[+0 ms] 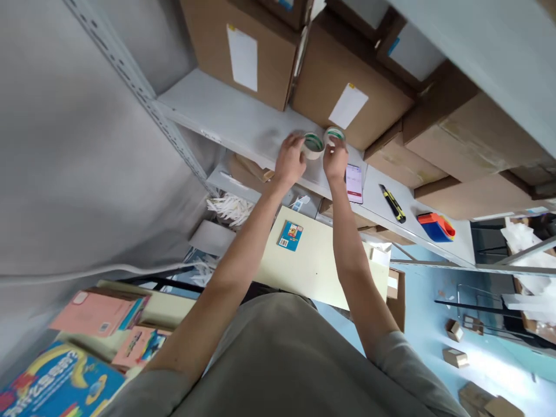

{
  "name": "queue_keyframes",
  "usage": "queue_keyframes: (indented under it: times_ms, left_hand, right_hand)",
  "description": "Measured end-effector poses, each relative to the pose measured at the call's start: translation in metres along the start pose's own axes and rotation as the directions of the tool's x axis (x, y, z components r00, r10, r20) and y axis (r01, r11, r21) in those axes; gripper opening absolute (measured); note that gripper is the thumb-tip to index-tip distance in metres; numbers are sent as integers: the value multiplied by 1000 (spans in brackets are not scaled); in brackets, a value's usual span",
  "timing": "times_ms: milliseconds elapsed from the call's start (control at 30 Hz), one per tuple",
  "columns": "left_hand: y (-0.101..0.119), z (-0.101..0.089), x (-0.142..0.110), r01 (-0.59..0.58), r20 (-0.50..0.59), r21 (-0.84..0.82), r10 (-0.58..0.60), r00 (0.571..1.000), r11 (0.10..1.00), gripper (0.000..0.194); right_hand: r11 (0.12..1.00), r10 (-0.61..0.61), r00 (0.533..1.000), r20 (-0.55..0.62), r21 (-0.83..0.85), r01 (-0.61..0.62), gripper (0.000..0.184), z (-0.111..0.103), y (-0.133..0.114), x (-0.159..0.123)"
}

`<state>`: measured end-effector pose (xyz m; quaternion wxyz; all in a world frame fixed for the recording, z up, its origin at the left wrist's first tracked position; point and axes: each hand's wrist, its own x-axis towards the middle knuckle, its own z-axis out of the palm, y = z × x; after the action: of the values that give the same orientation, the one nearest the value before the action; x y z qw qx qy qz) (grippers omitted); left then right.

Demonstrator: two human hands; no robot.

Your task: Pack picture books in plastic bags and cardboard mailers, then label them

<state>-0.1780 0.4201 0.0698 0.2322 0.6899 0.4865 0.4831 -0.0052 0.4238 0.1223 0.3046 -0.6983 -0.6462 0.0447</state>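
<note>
My left hand (291,160) is closed on the side of a roll of packing tape (313,152), its fingers at the left edge of the roll. My right hand (336,163) pinches a second roll of packing tape (333,133) at its near side. The two rolls are close beside each other over the grey metal shelf (243,121), in front of the cardboard boxes. Just right of my right hand lies a phone (354,184) with a lit screen. Further right on the shelf are a yellow and black utility knife (392,204) and a blue and orange tape dispenser (436,227).
Large cardboard boxes (264,52) stand along the back of the shelf. Below is a pale yellow table (313,266) with a small blue booklet (291,235). Books (93,313) lie at lower left. Small boxes (455,357) rest on the floor at right.
</note>
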Motion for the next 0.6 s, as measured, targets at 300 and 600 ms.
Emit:
queue_keyframes:
  times_ms: [300,600]
  left_hand:
    - [-126,-81,-136,460,-430,-92,-452,782,883,26]
    - [-236,-96,-351,928,-340,-158,-901,270,338,41]
  right_hand:
    - [953,-246,959,138,215,214,54,94,-78,-138]
    - [983,-169,712,682,169,72,37,260,-78,-233]
